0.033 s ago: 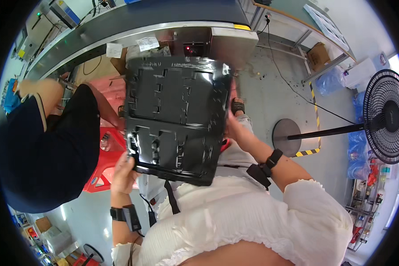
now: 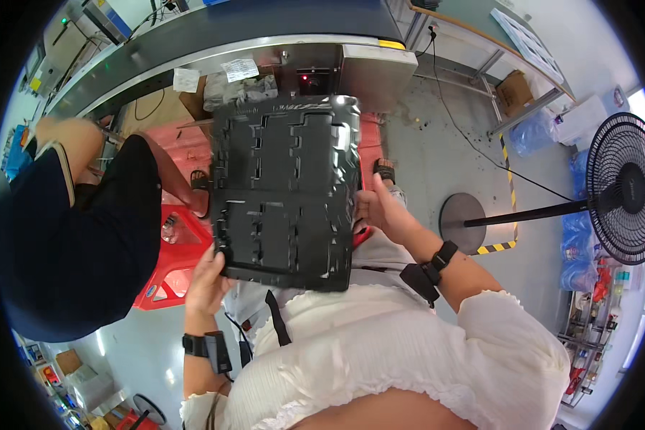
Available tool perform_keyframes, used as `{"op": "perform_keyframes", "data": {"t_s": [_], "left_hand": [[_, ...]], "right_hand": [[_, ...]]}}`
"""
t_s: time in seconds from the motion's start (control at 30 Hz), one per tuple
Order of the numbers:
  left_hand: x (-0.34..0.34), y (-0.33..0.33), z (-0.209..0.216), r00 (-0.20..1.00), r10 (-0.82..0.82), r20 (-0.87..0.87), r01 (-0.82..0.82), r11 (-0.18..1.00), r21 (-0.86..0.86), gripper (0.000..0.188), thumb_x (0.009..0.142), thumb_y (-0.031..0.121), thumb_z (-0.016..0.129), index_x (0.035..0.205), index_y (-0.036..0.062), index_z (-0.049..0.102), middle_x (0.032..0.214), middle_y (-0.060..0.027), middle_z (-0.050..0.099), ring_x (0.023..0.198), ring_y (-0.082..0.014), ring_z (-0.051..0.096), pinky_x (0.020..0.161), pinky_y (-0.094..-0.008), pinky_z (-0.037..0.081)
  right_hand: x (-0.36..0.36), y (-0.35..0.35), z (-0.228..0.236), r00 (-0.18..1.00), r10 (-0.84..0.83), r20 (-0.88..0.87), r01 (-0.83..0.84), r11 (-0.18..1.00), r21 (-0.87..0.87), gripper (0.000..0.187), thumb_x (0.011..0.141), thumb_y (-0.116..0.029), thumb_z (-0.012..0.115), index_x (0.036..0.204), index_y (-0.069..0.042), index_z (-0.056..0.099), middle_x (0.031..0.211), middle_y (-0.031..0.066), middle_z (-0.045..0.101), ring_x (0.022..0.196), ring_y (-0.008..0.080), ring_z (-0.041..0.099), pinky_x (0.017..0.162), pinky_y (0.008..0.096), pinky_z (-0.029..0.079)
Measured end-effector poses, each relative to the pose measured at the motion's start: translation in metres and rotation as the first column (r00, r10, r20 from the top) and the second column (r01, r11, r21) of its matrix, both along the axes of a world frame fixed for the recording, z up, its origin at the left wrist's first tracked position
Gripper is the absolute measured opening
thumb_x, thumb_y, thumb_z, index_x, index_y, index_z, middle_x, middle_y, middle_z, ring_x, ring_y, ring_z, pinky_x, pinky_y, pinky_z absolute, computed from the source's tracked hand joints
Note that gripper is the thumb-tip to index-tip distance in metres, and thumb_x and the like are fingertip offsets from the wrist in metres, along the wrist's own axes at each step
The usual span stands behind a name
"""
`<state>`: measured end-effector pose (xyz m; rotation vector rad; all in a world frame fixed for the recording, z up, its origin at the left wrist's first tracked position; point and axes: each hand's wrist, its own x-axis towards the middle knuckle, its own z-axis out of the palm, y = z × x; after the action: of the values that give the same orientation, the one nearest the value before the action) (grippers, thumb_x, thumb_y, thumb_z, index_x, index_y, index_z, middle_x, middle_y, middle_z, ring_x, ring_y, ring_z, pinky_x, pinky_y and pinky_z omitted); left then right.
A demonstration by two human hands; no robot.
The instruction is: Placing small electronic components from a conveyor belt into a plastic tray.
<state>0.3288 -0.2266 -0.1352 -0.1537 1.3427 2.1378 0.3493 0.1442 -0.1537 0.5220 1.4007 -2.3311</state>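
Observation:
A black moulded plastic tray (image 2: 276,190) with rows of recesses is held up in front of my body, below the conveyor. My left hand (image 2: 208,276) grips its near left corner, thumb on top and fingers underneath. At the tray's right edge is my right hand (image 2: 378,209), its fingers curled against the rim and its thumb raised. The undersides of both grips are hidden by the tray. Each wrist wears a black strap with a small box.
A dark conveyor belt (image 2: 265,30) with a metal frame runs across the far side. A co-worker (image 2: 72,244) sits close at left by a red plastic stool (image 2: 166,269). At right stands a black pedestal fan (image 2: 627,188), its cable crossing the floor.
The tray has turned slightly and its right edge has shifted left, uncovering more of my right hand and the floor beyond. My left hand has moved slightly right with it.

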Motion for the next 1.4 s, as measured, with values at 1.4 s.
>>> {"op": "perform_keyframes", "data": {"t_s": [1.4], "left_hand": [[-0.086,-0.227,-0.033,0.978,0.086,-0.191,-0.191,-0.016,-0.982,0.050,0.081,0.048,0.051,0.102,0.0053,0.063,0.096,-0.0166,0.064,0.097,-0.0269,0.060,0.081,-0.0385,0.048]], "right_hand": [[0.447,0.130,-0.136,0.815,-0.420,0.400,-0.101,0.577,0.811,0.062,0.080,-0.035,0.059,0.131,-0.005,0.039,0.100,0.0133,0.060,0.087,0.0210,0.059,0.074,0.0342,0.048]]}}
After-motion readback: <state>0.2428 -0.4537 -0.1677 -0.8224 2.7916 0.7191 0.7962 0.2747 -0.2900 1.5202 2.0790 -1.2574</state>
